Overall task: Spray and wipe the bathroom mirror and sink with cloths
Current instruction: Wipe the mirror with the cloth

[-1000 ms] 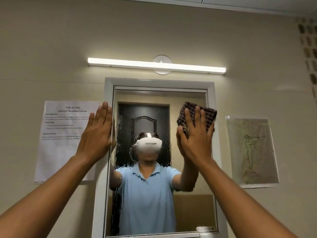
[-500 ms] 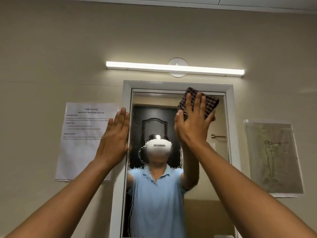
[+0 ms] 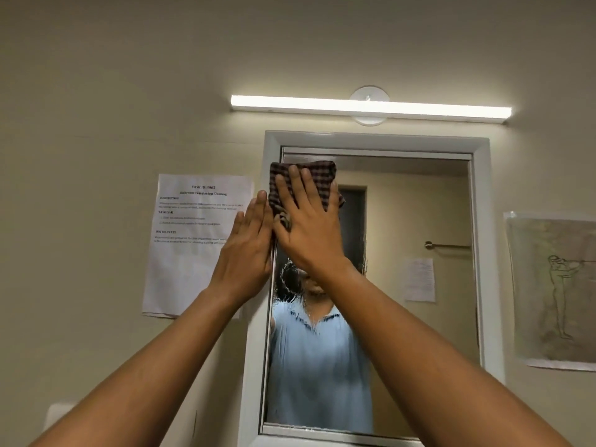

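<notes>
Two bare forearms reach up from the bottom corners toward the wall. The left hand [image 3: 245, 253] lies flat with straight fingers close together, resting on the left side of the mirror frame [image 3: 256, 333] and holding nothing. Just beside it, almost touching, the right hand [image 3: 306, 227] presses a checked cloth [image 3: 319, 179] against the glass — fingers straight and slightly spread over the fabric, the thumb low at the cloth's bunched left edge. The cloth sits in the top left corner of the mirror [image 3: 419, 317], its upper edge just under the frame's top rail.

Below the hands the glass is streaked and beaded with wet spray; the right part looks clear. A person in a light blue shirt is reflected there, partly hidden by the right arm.

On the wall, a printed sheet [image 3: 193, 246] hangs left of the mirror, a line drawing [image 3: 558, 291] right of it, and a lit strip lamp [image 3: 371, 106] runs above — the sink is out of view.
</notes>
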A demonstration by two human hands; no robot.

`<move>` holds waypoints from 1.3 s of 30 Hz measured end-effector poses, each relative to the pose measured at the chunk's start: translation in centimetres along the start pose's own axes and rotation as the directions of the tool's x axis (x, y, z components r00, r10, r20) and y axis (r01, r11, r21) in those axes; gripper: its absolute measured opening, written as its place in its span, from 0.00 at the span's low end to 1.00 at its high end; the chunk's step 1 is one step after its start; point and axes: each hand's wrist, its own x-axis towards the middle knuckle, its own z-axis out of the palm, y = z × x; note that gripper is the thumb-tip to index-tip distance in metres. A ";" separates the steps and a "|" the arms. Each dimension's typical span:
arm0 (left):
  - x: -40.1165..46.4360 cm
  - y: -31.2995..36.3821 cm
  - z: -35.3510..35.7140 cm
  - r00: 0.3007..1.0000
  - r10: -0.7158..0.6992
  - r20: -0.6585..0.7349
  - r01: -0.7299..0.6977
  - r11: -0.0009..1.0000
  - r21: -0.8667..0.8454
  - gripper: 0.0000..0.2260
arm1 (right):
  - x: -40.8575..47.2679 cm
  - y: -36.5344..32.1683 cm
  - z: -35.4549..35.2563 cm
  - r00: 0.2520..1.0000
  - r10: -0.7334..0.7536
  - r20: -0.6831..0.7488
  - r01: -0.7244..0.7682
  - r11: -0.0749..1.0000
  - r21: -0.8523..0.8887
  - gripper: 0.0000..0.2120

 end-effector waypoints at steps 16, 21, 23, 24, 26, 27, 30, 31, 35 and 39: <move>-5.0 1.2 0.5 0.996 -0.016 0.093 0.005 0.994 0.112 0.36 | -8.3 5.7 -1.2 0.974 -0.189 0.121 0.200 0.976 -0.088 0.34; -5.0 1.3 0.5 0.992 -0.035 0.119 0.022 0.993 0.117 0.43 | -6.5 10.3 -3.0 0.996 0.043 0.077 -0.036 0.995 -0.088 0.33; -5.0 1.3 0.5 0.991 -0.036 0.127 0.021 0.992 0.122 0.43 | -6.9 12.1 -3.6 0.991 0.123 0.050 -0.120 0.991 -0.066 0.33; -5.0 1.4 0.4 0.990 -0.040 0.132 0.023 0.992 0.125 0.43 | -7.3 13.0 -3.9 0.986 0.161 0.034 -0.160 0.986 -0.052 0.32; -5.0 1.5 0.4 0.989 -0.050 0.139 0.032 0.991 0.128 0.43 | -8.4 14.6 -4.5 0.970 0.243 0.000 -0.243 0.970 -0.009 0.32; -5.0 1.5 0.4 0.988 -0.055 0.141 0.037 0.991 0.126 0.43 | -9.0 15.3 -4.8 0.960 0.280 -0.012 -0.280 0.960 0.011 0.32; -5.0 1.7 0.2 0.987 -0.063 0.147 0.046 0.993 0.111 0.43 | -11.0 16.4 -5.2 0.943 0.332 -0.022 -0.332 0.943 0.007 0.32; -5.0 1.8 0.2 0.987 -0.063 0.148 0.047 0.993 0.111 0.42 | -11.7 16.3 -5.2 0.938 0.346 -0.021 -0.346 0.938 0.004 0.32; -5.1 1.9 0.1 0.987 -0.066 0.144 0.052 0.993 0.102 0.40 | -16.0 13.9 -4.1 0.897 0.442 -0.016 -0.441 0.897 0.039 0.32; -5.0 1.8 0.1 0.986 -0.071 0.148 0.056 0.993 0.106 0.42 | -19.3 11.6 -2.6 0.889 0.458 -0.001 -0.458 0.889 0.009 0.32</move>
